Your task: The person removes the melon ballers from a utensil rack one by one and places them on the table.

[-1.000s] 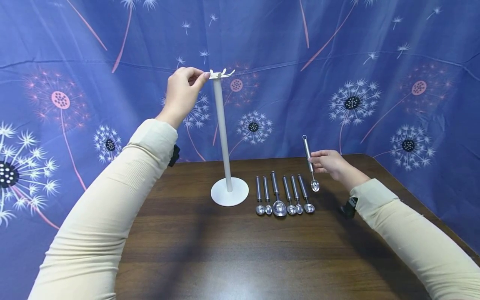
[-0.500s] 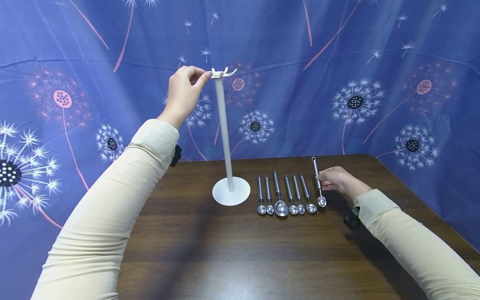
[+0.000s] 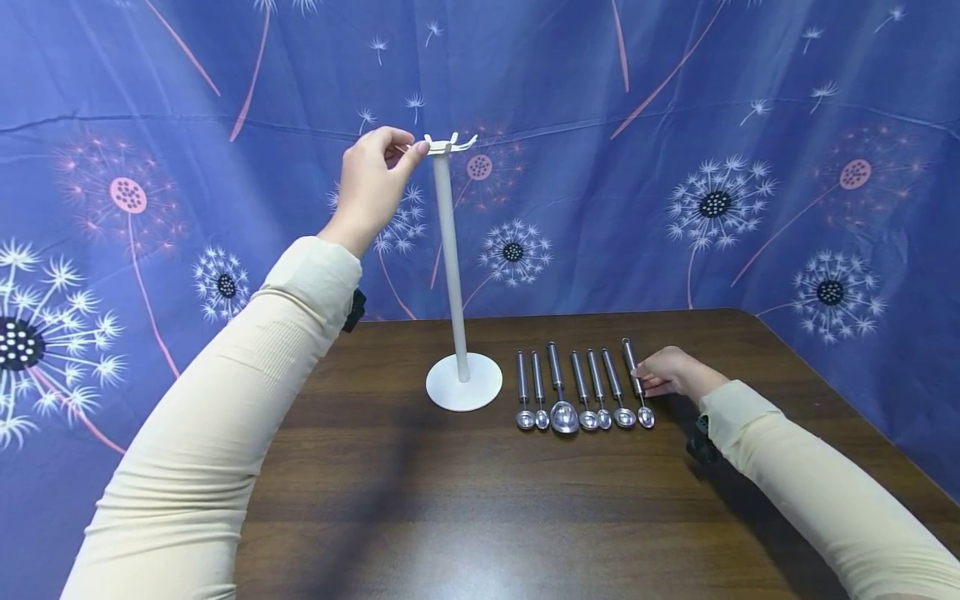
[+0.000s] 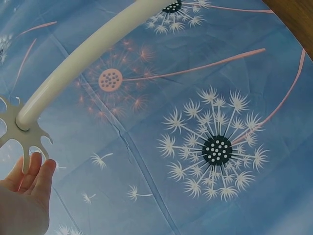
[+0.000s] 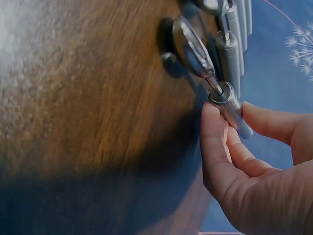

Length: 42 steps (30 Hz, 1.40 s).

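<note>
My right hand point(image 3: 672, 369) pinches the steel handle of a small melon baller point(image 3: 646, 414) at the right end of a row. In the right wrist view, thumb and fingers hold its tubular handle point(image 5: 226, 100), with the oval bowl point(image 5: 193, 46) over the table. Whether the bowl touches the wood, I cannot tell. Several more melon ballers point(image 3: 587, 419) lie side by side to its left, handles pointing away. My left hand point(image 3: 372, 182) pinches a hook at the top of a white stand point(image 3: 453, 258). The left wrist view shows that hook point(image 4: 26, 155) between the fingers.
The stand's round white base point(image 3: 442, 393) sits left of the row on a brown wooden table point(image 3: 480, 508). A blue cloth point(image 3: 600, 225) with a dandelion print hangs directly behind the table's far edge.
My right hand has lowered the melon baller from the air down to the end of the row. My left hand keeps its hold on the stand's hook.
</note>
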Available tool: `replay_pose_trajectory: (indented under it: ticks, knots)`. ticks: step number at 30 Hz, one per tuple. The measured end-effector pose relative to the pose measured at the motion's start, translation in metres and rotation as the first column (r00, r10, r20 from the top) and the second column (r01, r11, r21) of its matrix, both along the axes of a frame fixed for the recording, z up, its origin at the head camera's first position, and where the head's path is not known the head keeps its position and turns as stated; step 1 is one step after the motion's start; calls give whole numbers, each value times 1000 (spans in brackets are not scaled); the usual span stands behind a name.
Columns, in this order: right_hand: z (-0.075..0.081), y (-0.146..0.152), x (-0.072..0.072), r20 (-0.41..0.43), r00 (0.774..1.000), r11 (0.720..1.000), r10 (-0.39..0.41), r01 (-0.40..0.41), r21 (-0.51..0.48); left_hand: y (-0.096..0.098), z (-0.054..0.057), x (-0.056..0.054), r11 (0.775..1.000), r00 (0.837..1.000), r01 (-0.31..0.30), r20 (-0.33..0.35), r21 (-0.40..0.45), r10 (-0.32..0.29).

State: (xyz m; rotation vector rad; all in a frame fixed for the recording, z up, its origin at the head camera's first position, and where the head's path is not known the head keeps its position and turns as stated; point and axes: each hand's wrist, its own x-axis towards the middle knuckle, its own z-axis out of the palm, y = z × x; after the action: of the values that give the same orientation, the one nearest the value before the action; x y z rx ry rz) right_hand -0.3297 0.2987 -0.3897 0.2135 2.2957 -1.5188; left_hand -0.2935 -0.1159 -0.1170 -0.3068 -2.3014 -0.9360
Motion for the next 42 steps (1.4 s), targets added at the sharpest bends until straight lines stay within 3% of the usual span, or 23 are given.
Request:
replay_pose_trajectory:
  ticks: [11, 25, 42]
  knots:
    - [-3, 0, -6, 40, 999, 999, -14, 12, 50, 4, 1, 0, 1000, 1000, 16, -17, 24, -16]
    - [-8, 3, -10, 61, 998, 1000, 13, -14, 7, 3, -1, 0, 1000, 1000, 13, 0, 23, -13]
    - [-1, 2, -7, 80, 997, 1000, 18, -17, -17, 2, -1, 2, 1000, 1000, 17, 3, 26, -17]
